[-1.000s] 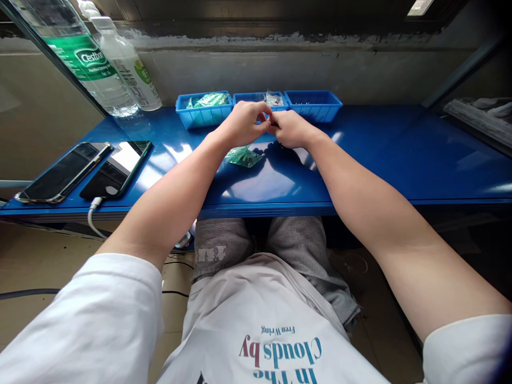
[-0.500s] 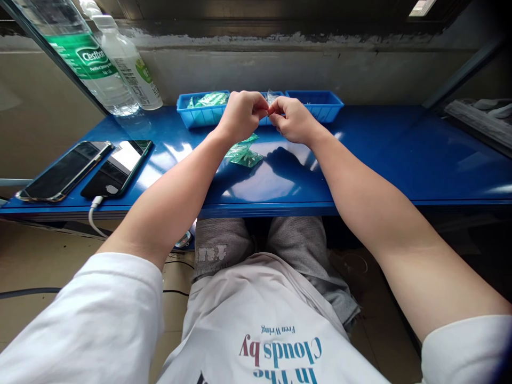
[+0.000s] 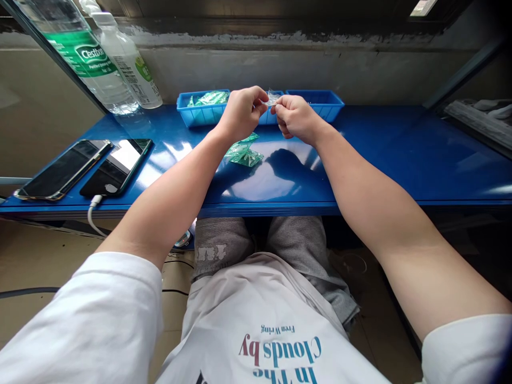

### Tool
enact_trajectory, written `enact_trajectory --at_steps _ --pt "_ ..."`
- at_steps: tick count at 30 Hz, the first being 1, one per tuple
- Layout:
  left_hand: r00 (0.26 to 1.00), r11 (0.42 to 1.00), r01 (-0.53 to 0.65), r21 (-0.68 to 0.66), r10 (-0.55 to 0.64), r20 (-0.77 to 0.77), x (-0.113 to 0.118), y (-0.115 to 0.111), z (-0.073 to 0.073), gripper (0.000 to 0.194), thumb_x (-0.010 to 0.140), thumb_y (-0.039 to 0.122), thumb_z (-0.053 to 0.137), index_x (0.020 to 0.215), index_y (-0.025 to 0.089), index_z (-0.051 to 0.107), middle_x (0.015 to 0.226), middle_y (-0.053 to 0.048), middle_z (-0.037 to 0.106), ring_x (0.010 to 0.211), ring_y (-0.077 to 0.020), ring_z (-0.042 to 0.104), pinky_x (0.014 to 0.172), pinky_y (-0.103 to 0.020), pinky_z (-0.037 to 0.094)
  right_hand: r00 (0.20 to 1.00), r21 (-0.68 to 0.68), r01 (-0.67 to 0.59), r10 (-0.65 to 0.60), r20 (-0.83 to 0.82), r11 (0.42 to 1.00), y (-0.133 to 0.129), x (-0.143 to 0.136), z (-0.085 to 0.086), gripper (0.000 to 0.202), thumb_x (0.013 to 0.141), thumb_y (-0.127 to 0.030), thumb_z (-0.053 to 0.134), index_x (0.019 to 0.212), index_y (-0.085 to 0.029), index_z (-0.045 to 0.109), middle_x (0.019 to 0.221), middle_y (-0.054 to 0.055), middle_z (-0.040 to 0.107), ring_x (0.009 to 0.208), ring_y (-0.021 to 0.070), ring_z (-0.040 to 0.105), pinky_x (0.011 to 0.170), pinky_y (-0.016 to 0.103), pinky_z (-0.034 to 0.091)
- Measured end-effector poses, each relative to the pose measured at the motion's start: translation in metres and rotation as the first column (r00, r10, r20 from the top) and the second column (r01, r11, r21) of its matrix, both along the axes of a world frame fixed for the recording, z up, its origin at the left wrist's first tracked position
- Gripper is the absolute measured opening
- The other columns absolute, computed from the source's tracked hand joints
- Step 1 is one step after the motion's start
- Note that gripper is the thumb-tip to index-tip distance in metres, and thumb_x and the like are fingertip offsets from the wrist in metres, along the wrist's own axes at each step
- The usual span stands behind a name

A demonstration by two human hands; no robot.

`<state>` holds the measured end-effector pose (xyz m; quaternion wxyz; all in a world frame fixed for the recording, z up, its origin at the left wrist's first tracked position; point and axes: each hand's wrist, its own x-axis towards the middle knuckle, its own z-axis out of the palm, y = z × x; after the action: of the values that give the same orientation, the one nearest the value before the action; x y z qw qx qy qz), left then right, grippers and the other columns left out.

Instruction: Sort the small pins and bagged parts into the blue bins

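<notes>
My left hand point(image 3: 243, 111) and my right hand point(image 3: 296, 118) are raised over the table, facing each other, both with fingers pinched. Between their fingertips a small clear plastic piece point(image 3: 269, 103) is held; it is too small to tell its kind. Behind the hands stand blue bins in a row. The left bin point(image 3: 204, 116) contains green plastic packets point(image 3: 214, 98). Partly hidden by my hands, the middle bin point(image 3: 266, 120) shows clear plastic in it. The right bin point(image 3: 328, 112) has a dark interior with small bits. Green packets point(image 3: 245, 153) lie on the table below my left hand.
Two phones point(image 3: 66, 169) point(image 3: 120, 165) lie at the left of the blue table point(image 3: 384, 160), one with a white cable point(image 3: 93, 213) plugged in. A large water bottle point(image 3: 86, 64) and a smaller bottle point(image 3: 128, 66) stand at the back left, near a wall point(image 3: 240, 66).
My hands have drawn slightly apart, the right one turning and shifting a little to the right. The clear piece now shows between the fingertips.
</notes>
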<state>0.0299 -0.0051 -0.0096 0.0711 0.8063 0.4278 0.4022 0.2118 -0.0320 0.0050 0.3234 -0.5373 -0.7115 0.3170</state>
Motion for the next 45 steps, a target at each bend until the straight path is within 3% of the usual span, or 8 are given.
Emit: enact_trajectory --at_steps 5,12,18,24,29,35,40,45 --pt "0.999 1.000 0.013 0.021 -0.014 0.036 -0.001 0.000 0.002 0.021 0.088 0.041 0.063 0.107 0.035 0.072 0.097 -0.004 0.077 0.087 -0.0263 0.068 0.086 -0.044 0.056 0.997 0.113 0.006 0.003 -0.078 0.994 0.002 0.003 0.001 0.051 0.077 -0.085 0.064 0.086 -0.035 0.060 0.064 0.003 0.059 0.083 0.0240 0.060 0.072 0.041 0.047" --pt "0.999 1.000 -0.010 -0.006 0.010 0.049 0.002 -0.011 0.007 0.023 0.083 0.033 0.064 0.106 0.033 0.067 0.098 -0.003 0.078 0.085 -0.0256 0.069 0.086 -0.044 0.057 0.968 0.218 0.105 -0.049 -0.247 0.970 0.008 0.003 0.000 0.024 0.097 -0.020 0.062 0.074 -0.025 0.064 0.054 -0.005 0.044 0.059 0.0121 0.044 0.062 0.029 0.044" --pt "0.997 0.999 -0.023 -0.027 0.025 0.072 0.002 -0.009 0.005 0.027 0.085 0.032 0.062 0.111 0.037 0.067 0.094 -0.001 0.079 0.088 -0.0269 0.071 0.087 -0.045 0.056 0.927 0.121 0.085 -0.034 -0.374 0.989 0.002 0.001 0.004 0.021 0.103 -0.021 0.052 0.096 -0.022 0.071 0.058 -0.004 0.059 0.047 0.0112 0.040 0.056 0.031 0.039" --pt "0.994 0.999 -0.012 -0.035 0.016 0.109 0.003 -0.010 0.005 0.025 0.085 0.026 0.063 0.108 0.033 0.066 0.091 -0.001 0.078 0.085 -0.0252 0.072 0.089 -0.043 0.056 0.951 0.160 -0.006 0.055 -0.305 0.987 0.001 0.001 0.001 0.029 0.099 -0.009 0.055 0.115 -0.019 0.076 0.098 0.004 0.081 0.082 0.0128 0.068 0.090 0.029 0.054" --pt "0.997 0.999 -0.012 -0.036 0.015 0.079 0.004 -0.014 0.007 0.021 0.088 0.029 0.063 0.109 0.032 0.064 0.096 -0.003 0.079 0.087 -0.0249 0.072 0.089 -0.042 0.056 0.967 0.219 -0.061 0.112 -0.231 0.974 -0.001 0.001 0.000 0.026 0.097 -0.011 0.061 0.113 -0.017 0.080 0.117 0.005 0.081 0.097 0.0176 0.071 0.097 0.033 0.059" --pt "0.997 0.998 -0.069 -0.003 0.069 0.041 0.003 -0.012 0.008 0.035 0.087 0.036 0.066 0.121 0.032 0.060 0.115 -0.007 0.077 0.095 -0.0263 0.070 0.088 -0.042 0.056 0.978 0.256 -0.011 0.064 -0.199 0.967 0.012 0.006 0.000 0.045 0.096 -0.002 0.056 0.139 -0.008 0.066 0.144 0.012 0.068 0.129 0.0197 0.068 0.110 0.031 0.054" --pt "0.998 0.998 -0.066 0.013 0.065 0.021 0.001 -0.005 0.003 0.039 0.085 0.033 0.067 0.123 0.032 0.060 0.117 -0.008 0.074 0.102 -0.0289 0.068 0.090 -0.043 0.055 0.989 0.364 0.132 -0.148 0.015 0.922 0.031 0.025 -0.004 0.055 0.095 0.004 0.041 0.147 0.000 0.058 0.151 0.017 0.061 0.141 0.0191 0.060 0.120 0.028 0.044" --pt "0.997 0.996 -0.037 -0.087 0.031 -0.070 0.002 -0.004 0.000 0.027 0.083 0.023 0.067 0.109 0.028 0.064 0.116 -0.009 0.073 0.107 -0.0305 0.066 0.095 -0.044 0.052 0.883 0.427 0.326 -0.433 0.182 0.843 0.040 0.048 -0.011 0.058 0.096 0.003 0.045 0.151 -0.011 0.058 0.151 0.012 0.062 0.146 0.0260 0.056 0.125 0.041 0.041"
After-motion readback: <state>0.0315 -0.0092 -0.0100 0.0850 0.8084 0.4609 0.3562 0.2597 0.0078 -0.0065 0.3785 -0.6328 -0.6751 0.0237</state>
